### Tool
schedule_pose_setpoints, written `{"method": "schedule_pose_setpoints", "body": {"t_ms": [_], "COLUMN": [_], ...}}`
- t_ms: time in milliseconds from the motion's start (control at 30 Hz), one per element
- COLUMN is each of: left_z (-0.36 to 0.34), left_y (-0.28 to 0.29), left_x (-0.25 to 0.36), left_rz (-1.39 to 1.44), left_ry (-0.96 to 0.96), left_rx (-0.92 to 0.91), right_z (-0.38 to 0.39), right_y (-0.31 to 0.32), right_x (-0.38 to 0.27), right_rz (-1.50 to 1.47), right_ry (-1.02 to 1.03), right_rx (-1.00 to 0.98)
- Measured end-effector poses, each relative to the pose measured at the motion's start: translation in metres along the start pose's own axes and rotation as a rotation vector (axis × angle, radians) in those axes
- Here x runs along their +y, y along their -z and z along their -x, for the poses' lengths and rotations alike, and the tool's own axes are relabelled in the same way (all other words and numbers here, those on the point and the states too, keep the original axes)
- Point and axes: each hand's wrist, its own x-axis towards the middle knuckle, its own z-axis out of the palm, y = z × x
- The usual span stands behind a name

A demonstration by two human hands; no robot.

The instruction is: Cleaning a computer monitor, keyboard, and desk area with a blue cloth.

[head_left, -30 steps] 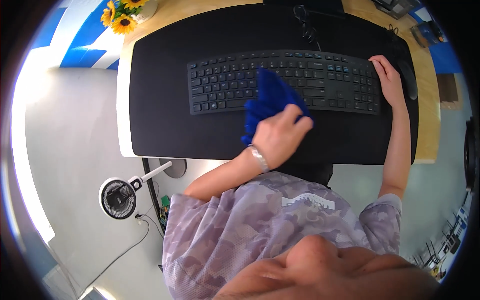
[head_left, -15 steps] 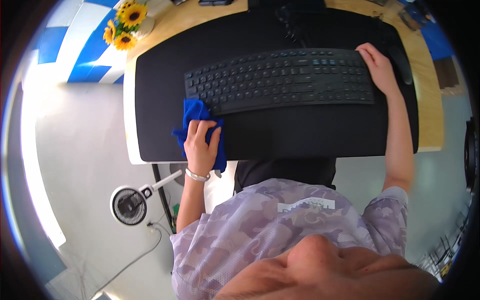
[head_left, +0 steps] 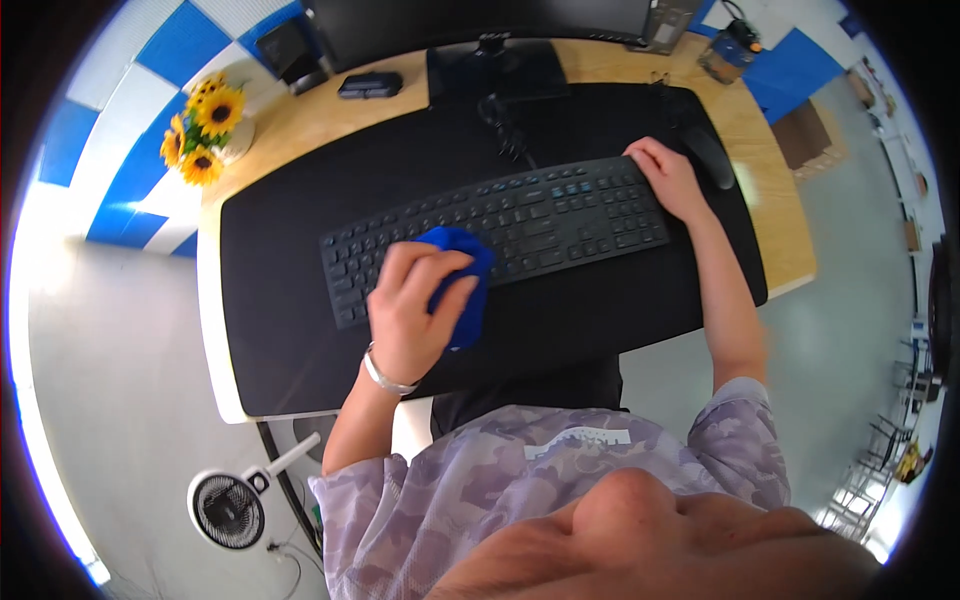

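A black keyboard [head_left: 540, 220] lies on a large black desk mat [head_left: 280, 240]. My left hand [head_left: 415, 305] is closed on a crumpled blue cloth [head_left: 465, 290], pressed over the keyboard's front edge left of its middle. The cloth and hand cover some of the keys. At the keyboard's far right corner, my right hand [head_left: 668, 180] grips the edge, thumb and fingers bent over it. A black mouse [head_left: 707, 157] rests just right of that hand.
A monitor stand [head_left: 497, 75] and a bundled black cable [head_left: 500, 125] are behind the keyboard. Sunflowers [head_left: 218, 112] in a white vase stand at the back left, near a dark case [head_left: 370, 85]. A jar [head_left: 730, 55] is at the back right. Left of the desk is a white fan [head_left: 228, 508].
My left hand has carried the blue cloth rightward along the keyboard's front and over its keys. My right hand stays at the corner. The view has tilted up, showing more of the desk's back.
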Motion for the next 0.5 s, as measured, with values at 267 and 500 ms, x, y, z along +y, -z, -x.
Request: {"method": "schedule_pose_setpoints", "body": {"t_ms": [267,500], "left_z": [-0.009,-0.014], "left_y": [0.002,0.01], "left_x": [-0.038,-0.038], "left_rz": [-0.383,-0.271], "left_ry": [0.107,0.156], "left_rx": [-0.038,0.146], "right_z": [-0.022,-0.108], "right_y": [0.048,0.164], "right_x": [0.002,0.154], "right_rz": [-0.231,0.369], "right_ry": [-0.031,-0.417], "right_rx": [0.172,0.459]}}
